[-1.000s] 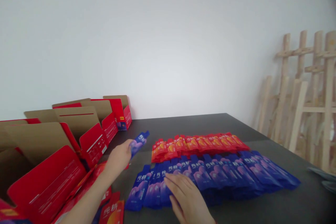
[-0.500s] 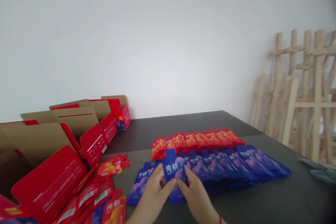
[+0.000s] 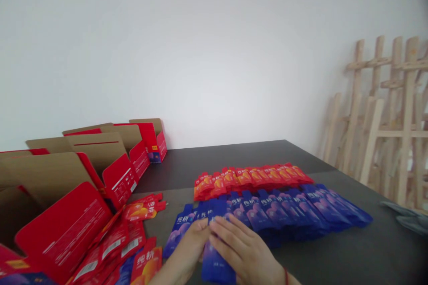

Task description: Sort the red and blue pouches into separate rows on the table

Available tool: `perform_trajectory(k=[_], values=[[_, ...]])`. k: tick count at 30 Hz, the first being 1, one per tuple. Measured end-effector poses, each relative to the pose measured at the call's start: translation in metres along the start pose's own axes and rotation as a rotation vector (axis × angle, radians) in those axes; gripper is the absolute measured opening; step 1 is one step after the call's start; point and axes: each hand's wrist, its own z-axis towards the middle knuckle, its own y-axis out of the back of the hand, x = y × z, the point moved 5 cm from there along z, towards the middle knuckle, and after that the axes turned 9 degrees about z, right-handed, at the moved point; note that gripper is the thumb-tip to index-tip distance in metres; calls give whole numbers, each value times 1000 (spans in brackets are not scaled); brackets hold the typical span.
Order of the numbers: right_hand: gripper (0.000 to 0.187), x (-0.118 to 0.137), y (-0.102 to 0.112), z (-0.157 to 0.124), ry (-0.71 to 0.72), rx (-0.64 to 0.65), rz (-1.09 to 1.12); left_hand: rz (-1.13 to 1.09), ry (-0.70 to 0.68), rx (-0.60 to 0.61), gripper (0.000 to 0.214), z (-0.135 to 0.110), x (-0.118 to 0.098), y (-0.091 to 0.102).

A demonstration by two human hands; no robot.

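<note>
A blue pouch point(image 3: 218, 265) with white characters and purple fruit print is between my two hands in front of me. My left hand point(image 3: 192, 242) is closed on its left edge. My right hand point(image 3: 245, 247) lies over its front with the fingers held together, gripping the right side; that thumb is hidden. The pouch's middle is covered by my fingers. Just beyond, a row of overlapping blue pouches point(image 3: 277, 211) runs to the right, and behind it lies a row of red pouches point(image 3: 249, 178) with orange fruit print.
Several opened red cartons point(image 3: 63, 227) with brown insides stand at the left. Loose red pouches point(image 3: 115, 247), mixed with some blue, are heaped beside them. On the right edge of the dark table point(image 3: 227, 156) lies a clear plastic item point(image 3: 406, 218). Wooden easels point(image 3: 377, 133) lean by the white wall.
The blue pouch has come lower and nearer to me. My right hand has shifted from a thumb-and-finger grip at its edge to lying across its front. My left hand still holds its edge.
</note>
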Motion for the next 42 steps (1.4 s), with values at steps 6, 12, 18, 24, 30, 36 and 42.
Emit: perform_trajectory(k=[6,12,18,24,30,36,42], values=[[26,10,8,5,60,-73,-82,47,-3,79,42,-10,3,-13],[25,21,7,-5,141,-59,-126,133,-22,47,50,-12,-1,-12],[25,5,15,-4,78,-32,-30,348,-41,34,54,-4,-4,2],[34,-46,12,-3,-50,34,23,428,-202,-89,49,-7,-44,40],[32,-66,-12,-8,-132,138,33,477,-265,-265,47,-11,-65,71],[42,-56,-21,-23,-252,280,114,607,-323,-434,46,-21,-85,90],[51,-44,-14,-26,-323,326,209,1056,-301,-608,34,-30,-98,121]])
